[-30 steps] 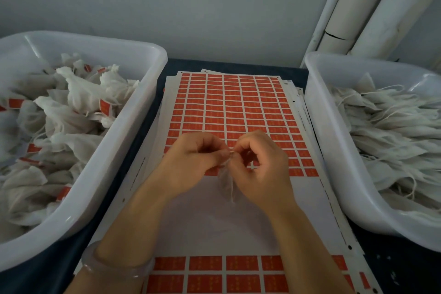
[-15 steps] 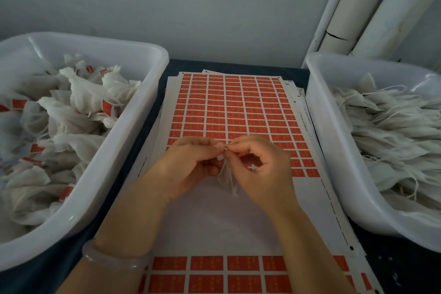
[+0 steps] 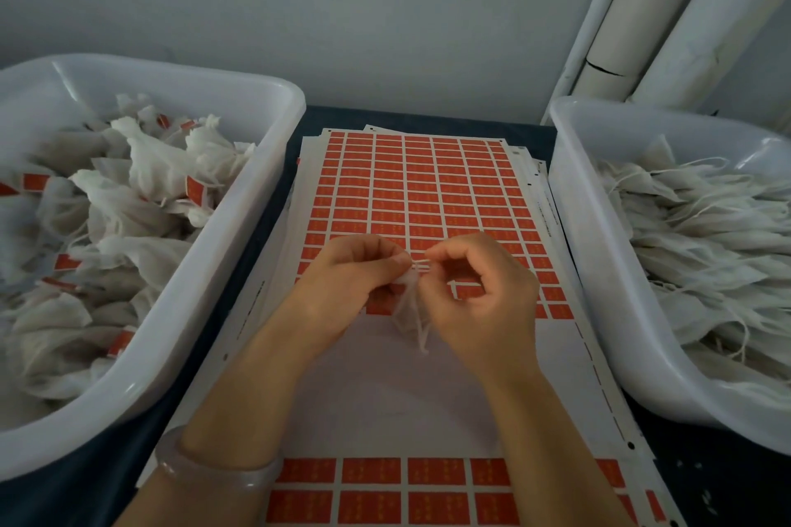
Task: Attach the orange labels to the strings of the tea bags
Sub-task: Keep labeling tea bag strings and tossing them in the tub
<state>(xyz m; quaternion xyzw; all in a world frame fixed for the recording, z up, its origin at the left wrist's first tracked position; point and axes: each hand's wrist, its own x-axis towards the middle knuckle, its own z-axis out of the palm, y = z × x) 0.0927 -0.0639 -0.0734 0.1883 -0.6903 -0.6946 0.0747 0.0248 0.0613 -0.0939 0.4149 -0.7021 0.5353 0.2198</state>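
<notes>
The light is soft, cool and rather dim, and it seems to come from above. Shadows are weak, without sharp borders. The rim of the left bin carries pale glare spots. The whole picture is slightly soft, and the print on the orange labels is unreadable. Near the edges the wide lens bends the pipes.

Plain pale grey-blue wall across the back, matt, under soft, even, rather dim light. Upper right: white tubes slanting up along the wall, beside a cream tube with a dark crack line. Dark navy bench meeting the wall foot
</notes>
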